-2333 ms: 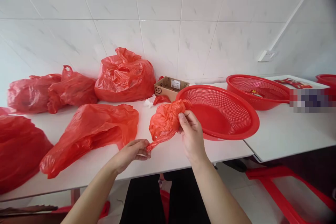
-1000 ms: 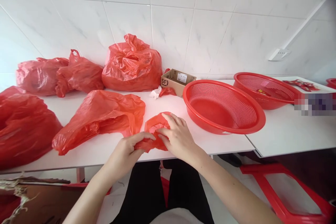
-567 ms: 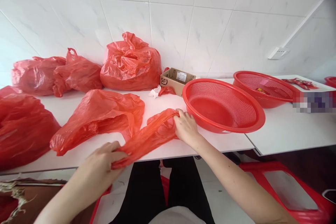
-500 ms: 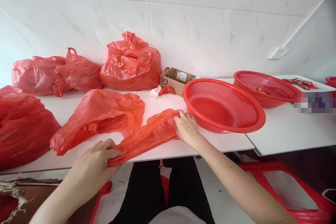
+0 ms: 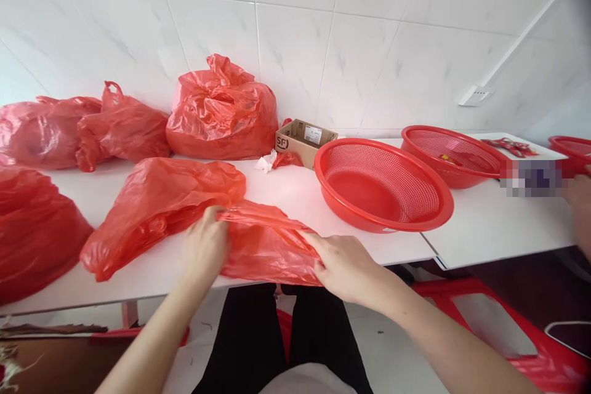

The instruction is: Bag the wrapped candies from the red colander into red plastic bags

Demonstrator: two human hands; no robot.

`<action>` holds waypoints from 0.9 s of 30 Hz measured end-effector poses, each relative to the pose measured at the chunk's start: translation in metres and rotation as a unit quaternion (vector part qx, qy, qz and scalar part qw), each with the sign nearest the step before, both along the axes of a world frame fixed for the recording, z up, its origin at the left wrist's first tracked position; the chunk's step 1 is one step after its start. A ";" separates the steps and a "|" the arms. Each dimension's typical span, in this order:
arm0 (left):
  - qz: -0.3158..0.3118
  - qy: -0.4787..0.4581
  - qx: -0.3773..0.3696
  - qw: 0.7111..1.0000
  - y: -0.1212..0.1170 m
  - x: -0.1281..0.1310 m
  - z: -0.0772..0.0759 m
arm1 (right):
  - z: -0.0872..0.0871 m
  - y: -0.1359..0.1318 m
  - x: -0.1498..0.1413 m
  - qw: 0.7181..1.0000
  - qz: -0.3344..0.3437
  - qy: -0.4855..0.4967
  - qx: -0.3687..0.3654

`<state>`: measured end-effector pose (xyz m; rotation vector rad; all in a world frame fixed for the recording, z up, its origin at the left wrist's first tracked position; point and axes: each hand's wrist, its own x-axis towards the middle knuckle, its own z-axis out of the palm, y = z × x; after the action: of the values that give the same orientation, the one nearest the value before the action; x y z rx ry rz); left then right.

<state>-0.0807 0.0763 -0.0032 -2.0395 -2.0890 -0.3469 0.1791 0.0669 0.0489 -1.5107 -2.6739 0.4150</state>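
Note:
A thin red plastic bag (image 5: 272, 249) is stretched between my hands at the table's front edge. At its left end, my left hand (image 5: 209, 245) grips the upper edge, the fingers partly blurred. My right hand (image 5: 344, 266) pinches the bag's right side, its index finger laid along the top edge. Behind my left hand, a crumpled red bag (image 5: 161, 197) lies loosely on the white table (image 5: 295, 188). To the right of the bag I hold stands a red plastic colander (image 5: 369, 194), its inside showing bare.
Full red bags (image 5: 221, 114) line the tiled wall, and another (image 5: 37, 234) sits at the left. A small cardboard box (image 5: 302, 143) stands behind the colander. Farther right are a second colander (image 5: 452, 154) and another person's hand (image 5: 580, 209). Red stools (image 5: 498, 320) are below.
The bag between my hands has gone from a twisted strip to a wider, spread sheet. My left hand moved up and right; my right hand moved down. Another person's hand appeared at the right edge.

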 end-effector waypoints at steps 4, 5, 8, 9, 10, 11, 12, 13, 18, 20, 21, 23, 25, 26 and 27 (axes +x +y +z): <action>-0.063 -0.022 -0.022 0.997 -0.002 -0.026 0.005 | 0.012 -0.018 0.049 0.992 -0.011 0.066 -0.111; -0.104 -0.038 -0.029 0.993 -0.006 -0.026 0.007 | 0.018 -0.018 0.064 0.985 0.004 0.113 -0.131; -0.199 -0.112 -0.034 0.973 -0.019 -0.022 0.012 | 0.040 0.004 0.116 0.962 -0.024 0.258 -0.086; -0.216 -0.141 -0.030 0.966 -0.021 -0.022 0.013 | 0.046 0.019 0.137 0.954 -0.082 0.286 -0.032; -0.227 -0.172 -0.026 0.958 -0.023 -0.022 0.013 | 0.049 0.038 0.160 0.945 -0.152 0.286 0.039; -0.237 -0.204 -0.024 0.950 -0.023 -0.023 0.014 | 0.050 0.059 0.184 0.934 -0.211 0.262 0.119; -0.245 -0.237 -0.024 0.940 -0.022 -0.024 0.015 | 0.048 0.082 0.209 0.919 -0.263 0.222 0.192; -0.252 -0.269 -0.032 0.929 -0.020 -0.025 0.016 | 0.044 0.104 0.232 0.908 -0.311 0.159 0.230; -0.222 -0.399 -0.134 0.880 -0.006 -0.004 0.028 | 0.006 0.188 0.303 0.903 -0.336 -0.086 0.254; -0.183 -0.435 -0.187 0.862 0.002 0.014 0.030 | -0.005 0.207 0.306 0.920 -0.296 -0.087 0.241; -0.162 -0.454 -0.205 0.852 0.007 0.023 0.030 | -0.008 0.214 0.305 0.926 -0.283 -0.088 0.235; -0.131 -0.493 -0.223 0.831 0.018 0.042 0.025 | -0.011 0.229 0.299 0.932 -0.267 -0.091 0.226; -0.130 -0.515 -0.225 0.817 0.029 0.061 0.020 | -0.009 0.242 0.294 0.934 -0.264 -0.092 0.223; -0.142 -0.519 -0.236 0.809 0.035 0.071 0.019 | -0.007 0.248 0.293 0.933 -0.266 -0.092 0.223; -0.155 -0.520 -0.253 0.801 0.039 0.081 0.019 | -0.004 0.253 0.292 0.932 -0.269 -0.091 0.225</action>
<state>-0.0002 0.1156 0.0155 -2.9591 -2.5554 -1.3681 0.4707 0.3199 0.0446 -2.0663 -2.1005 -0.3560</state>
